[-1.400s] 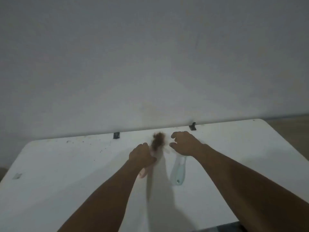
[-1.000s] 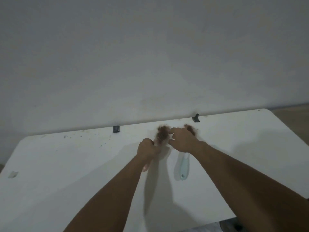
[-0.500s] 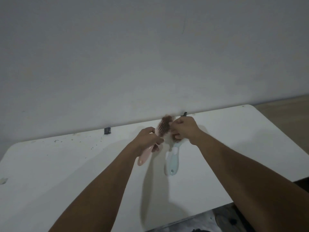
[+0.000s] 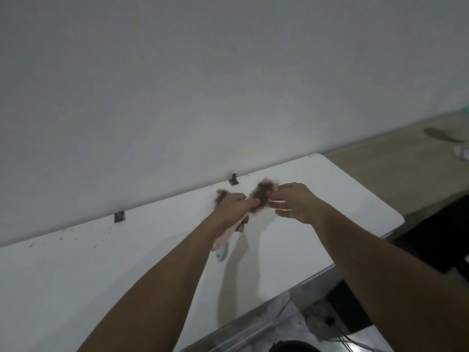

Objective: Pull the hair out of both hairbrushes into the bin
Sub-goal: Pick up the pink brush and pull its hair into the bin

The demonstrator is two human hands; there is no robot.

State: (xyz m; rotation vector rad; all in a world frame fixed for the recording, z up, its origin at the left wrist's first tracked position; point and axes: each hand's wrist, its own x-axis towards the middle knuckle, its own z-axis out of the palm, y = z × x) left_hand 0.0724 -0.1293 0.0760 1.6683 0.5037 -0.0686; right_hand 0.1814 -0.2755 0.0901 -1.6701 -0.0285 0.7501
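the pink hairbrush (image 4: 223, 238) is held up over the white surface (image 4: 76, 270), its long axis running from the handle near the person up and away to the head, where a brown clump of hair (image 4: 262, 193) sits between the two hands. the left hand (image 4: 234, 208) is wrapped closed around the brush's neck, and the pale blue handle (image 4: 222, 254) of the second hairbrush pokes out just under the pink one, so that hand seems to carry both; a second tuft of hair (image 4: 220, 195) shows past its knuckles. the right hand (image 4: 295, 201) is just beside the clump, thumb and forefinger pinched on its right edge, the other fingers spread loose. the hair lies to the left of the right hand, so the pull would likely go rightward, off the bristles. a dark round rim (image 4: 294, 346) at the bottom edge, below the surface's near side, may be the bin; its contents cannot be told.
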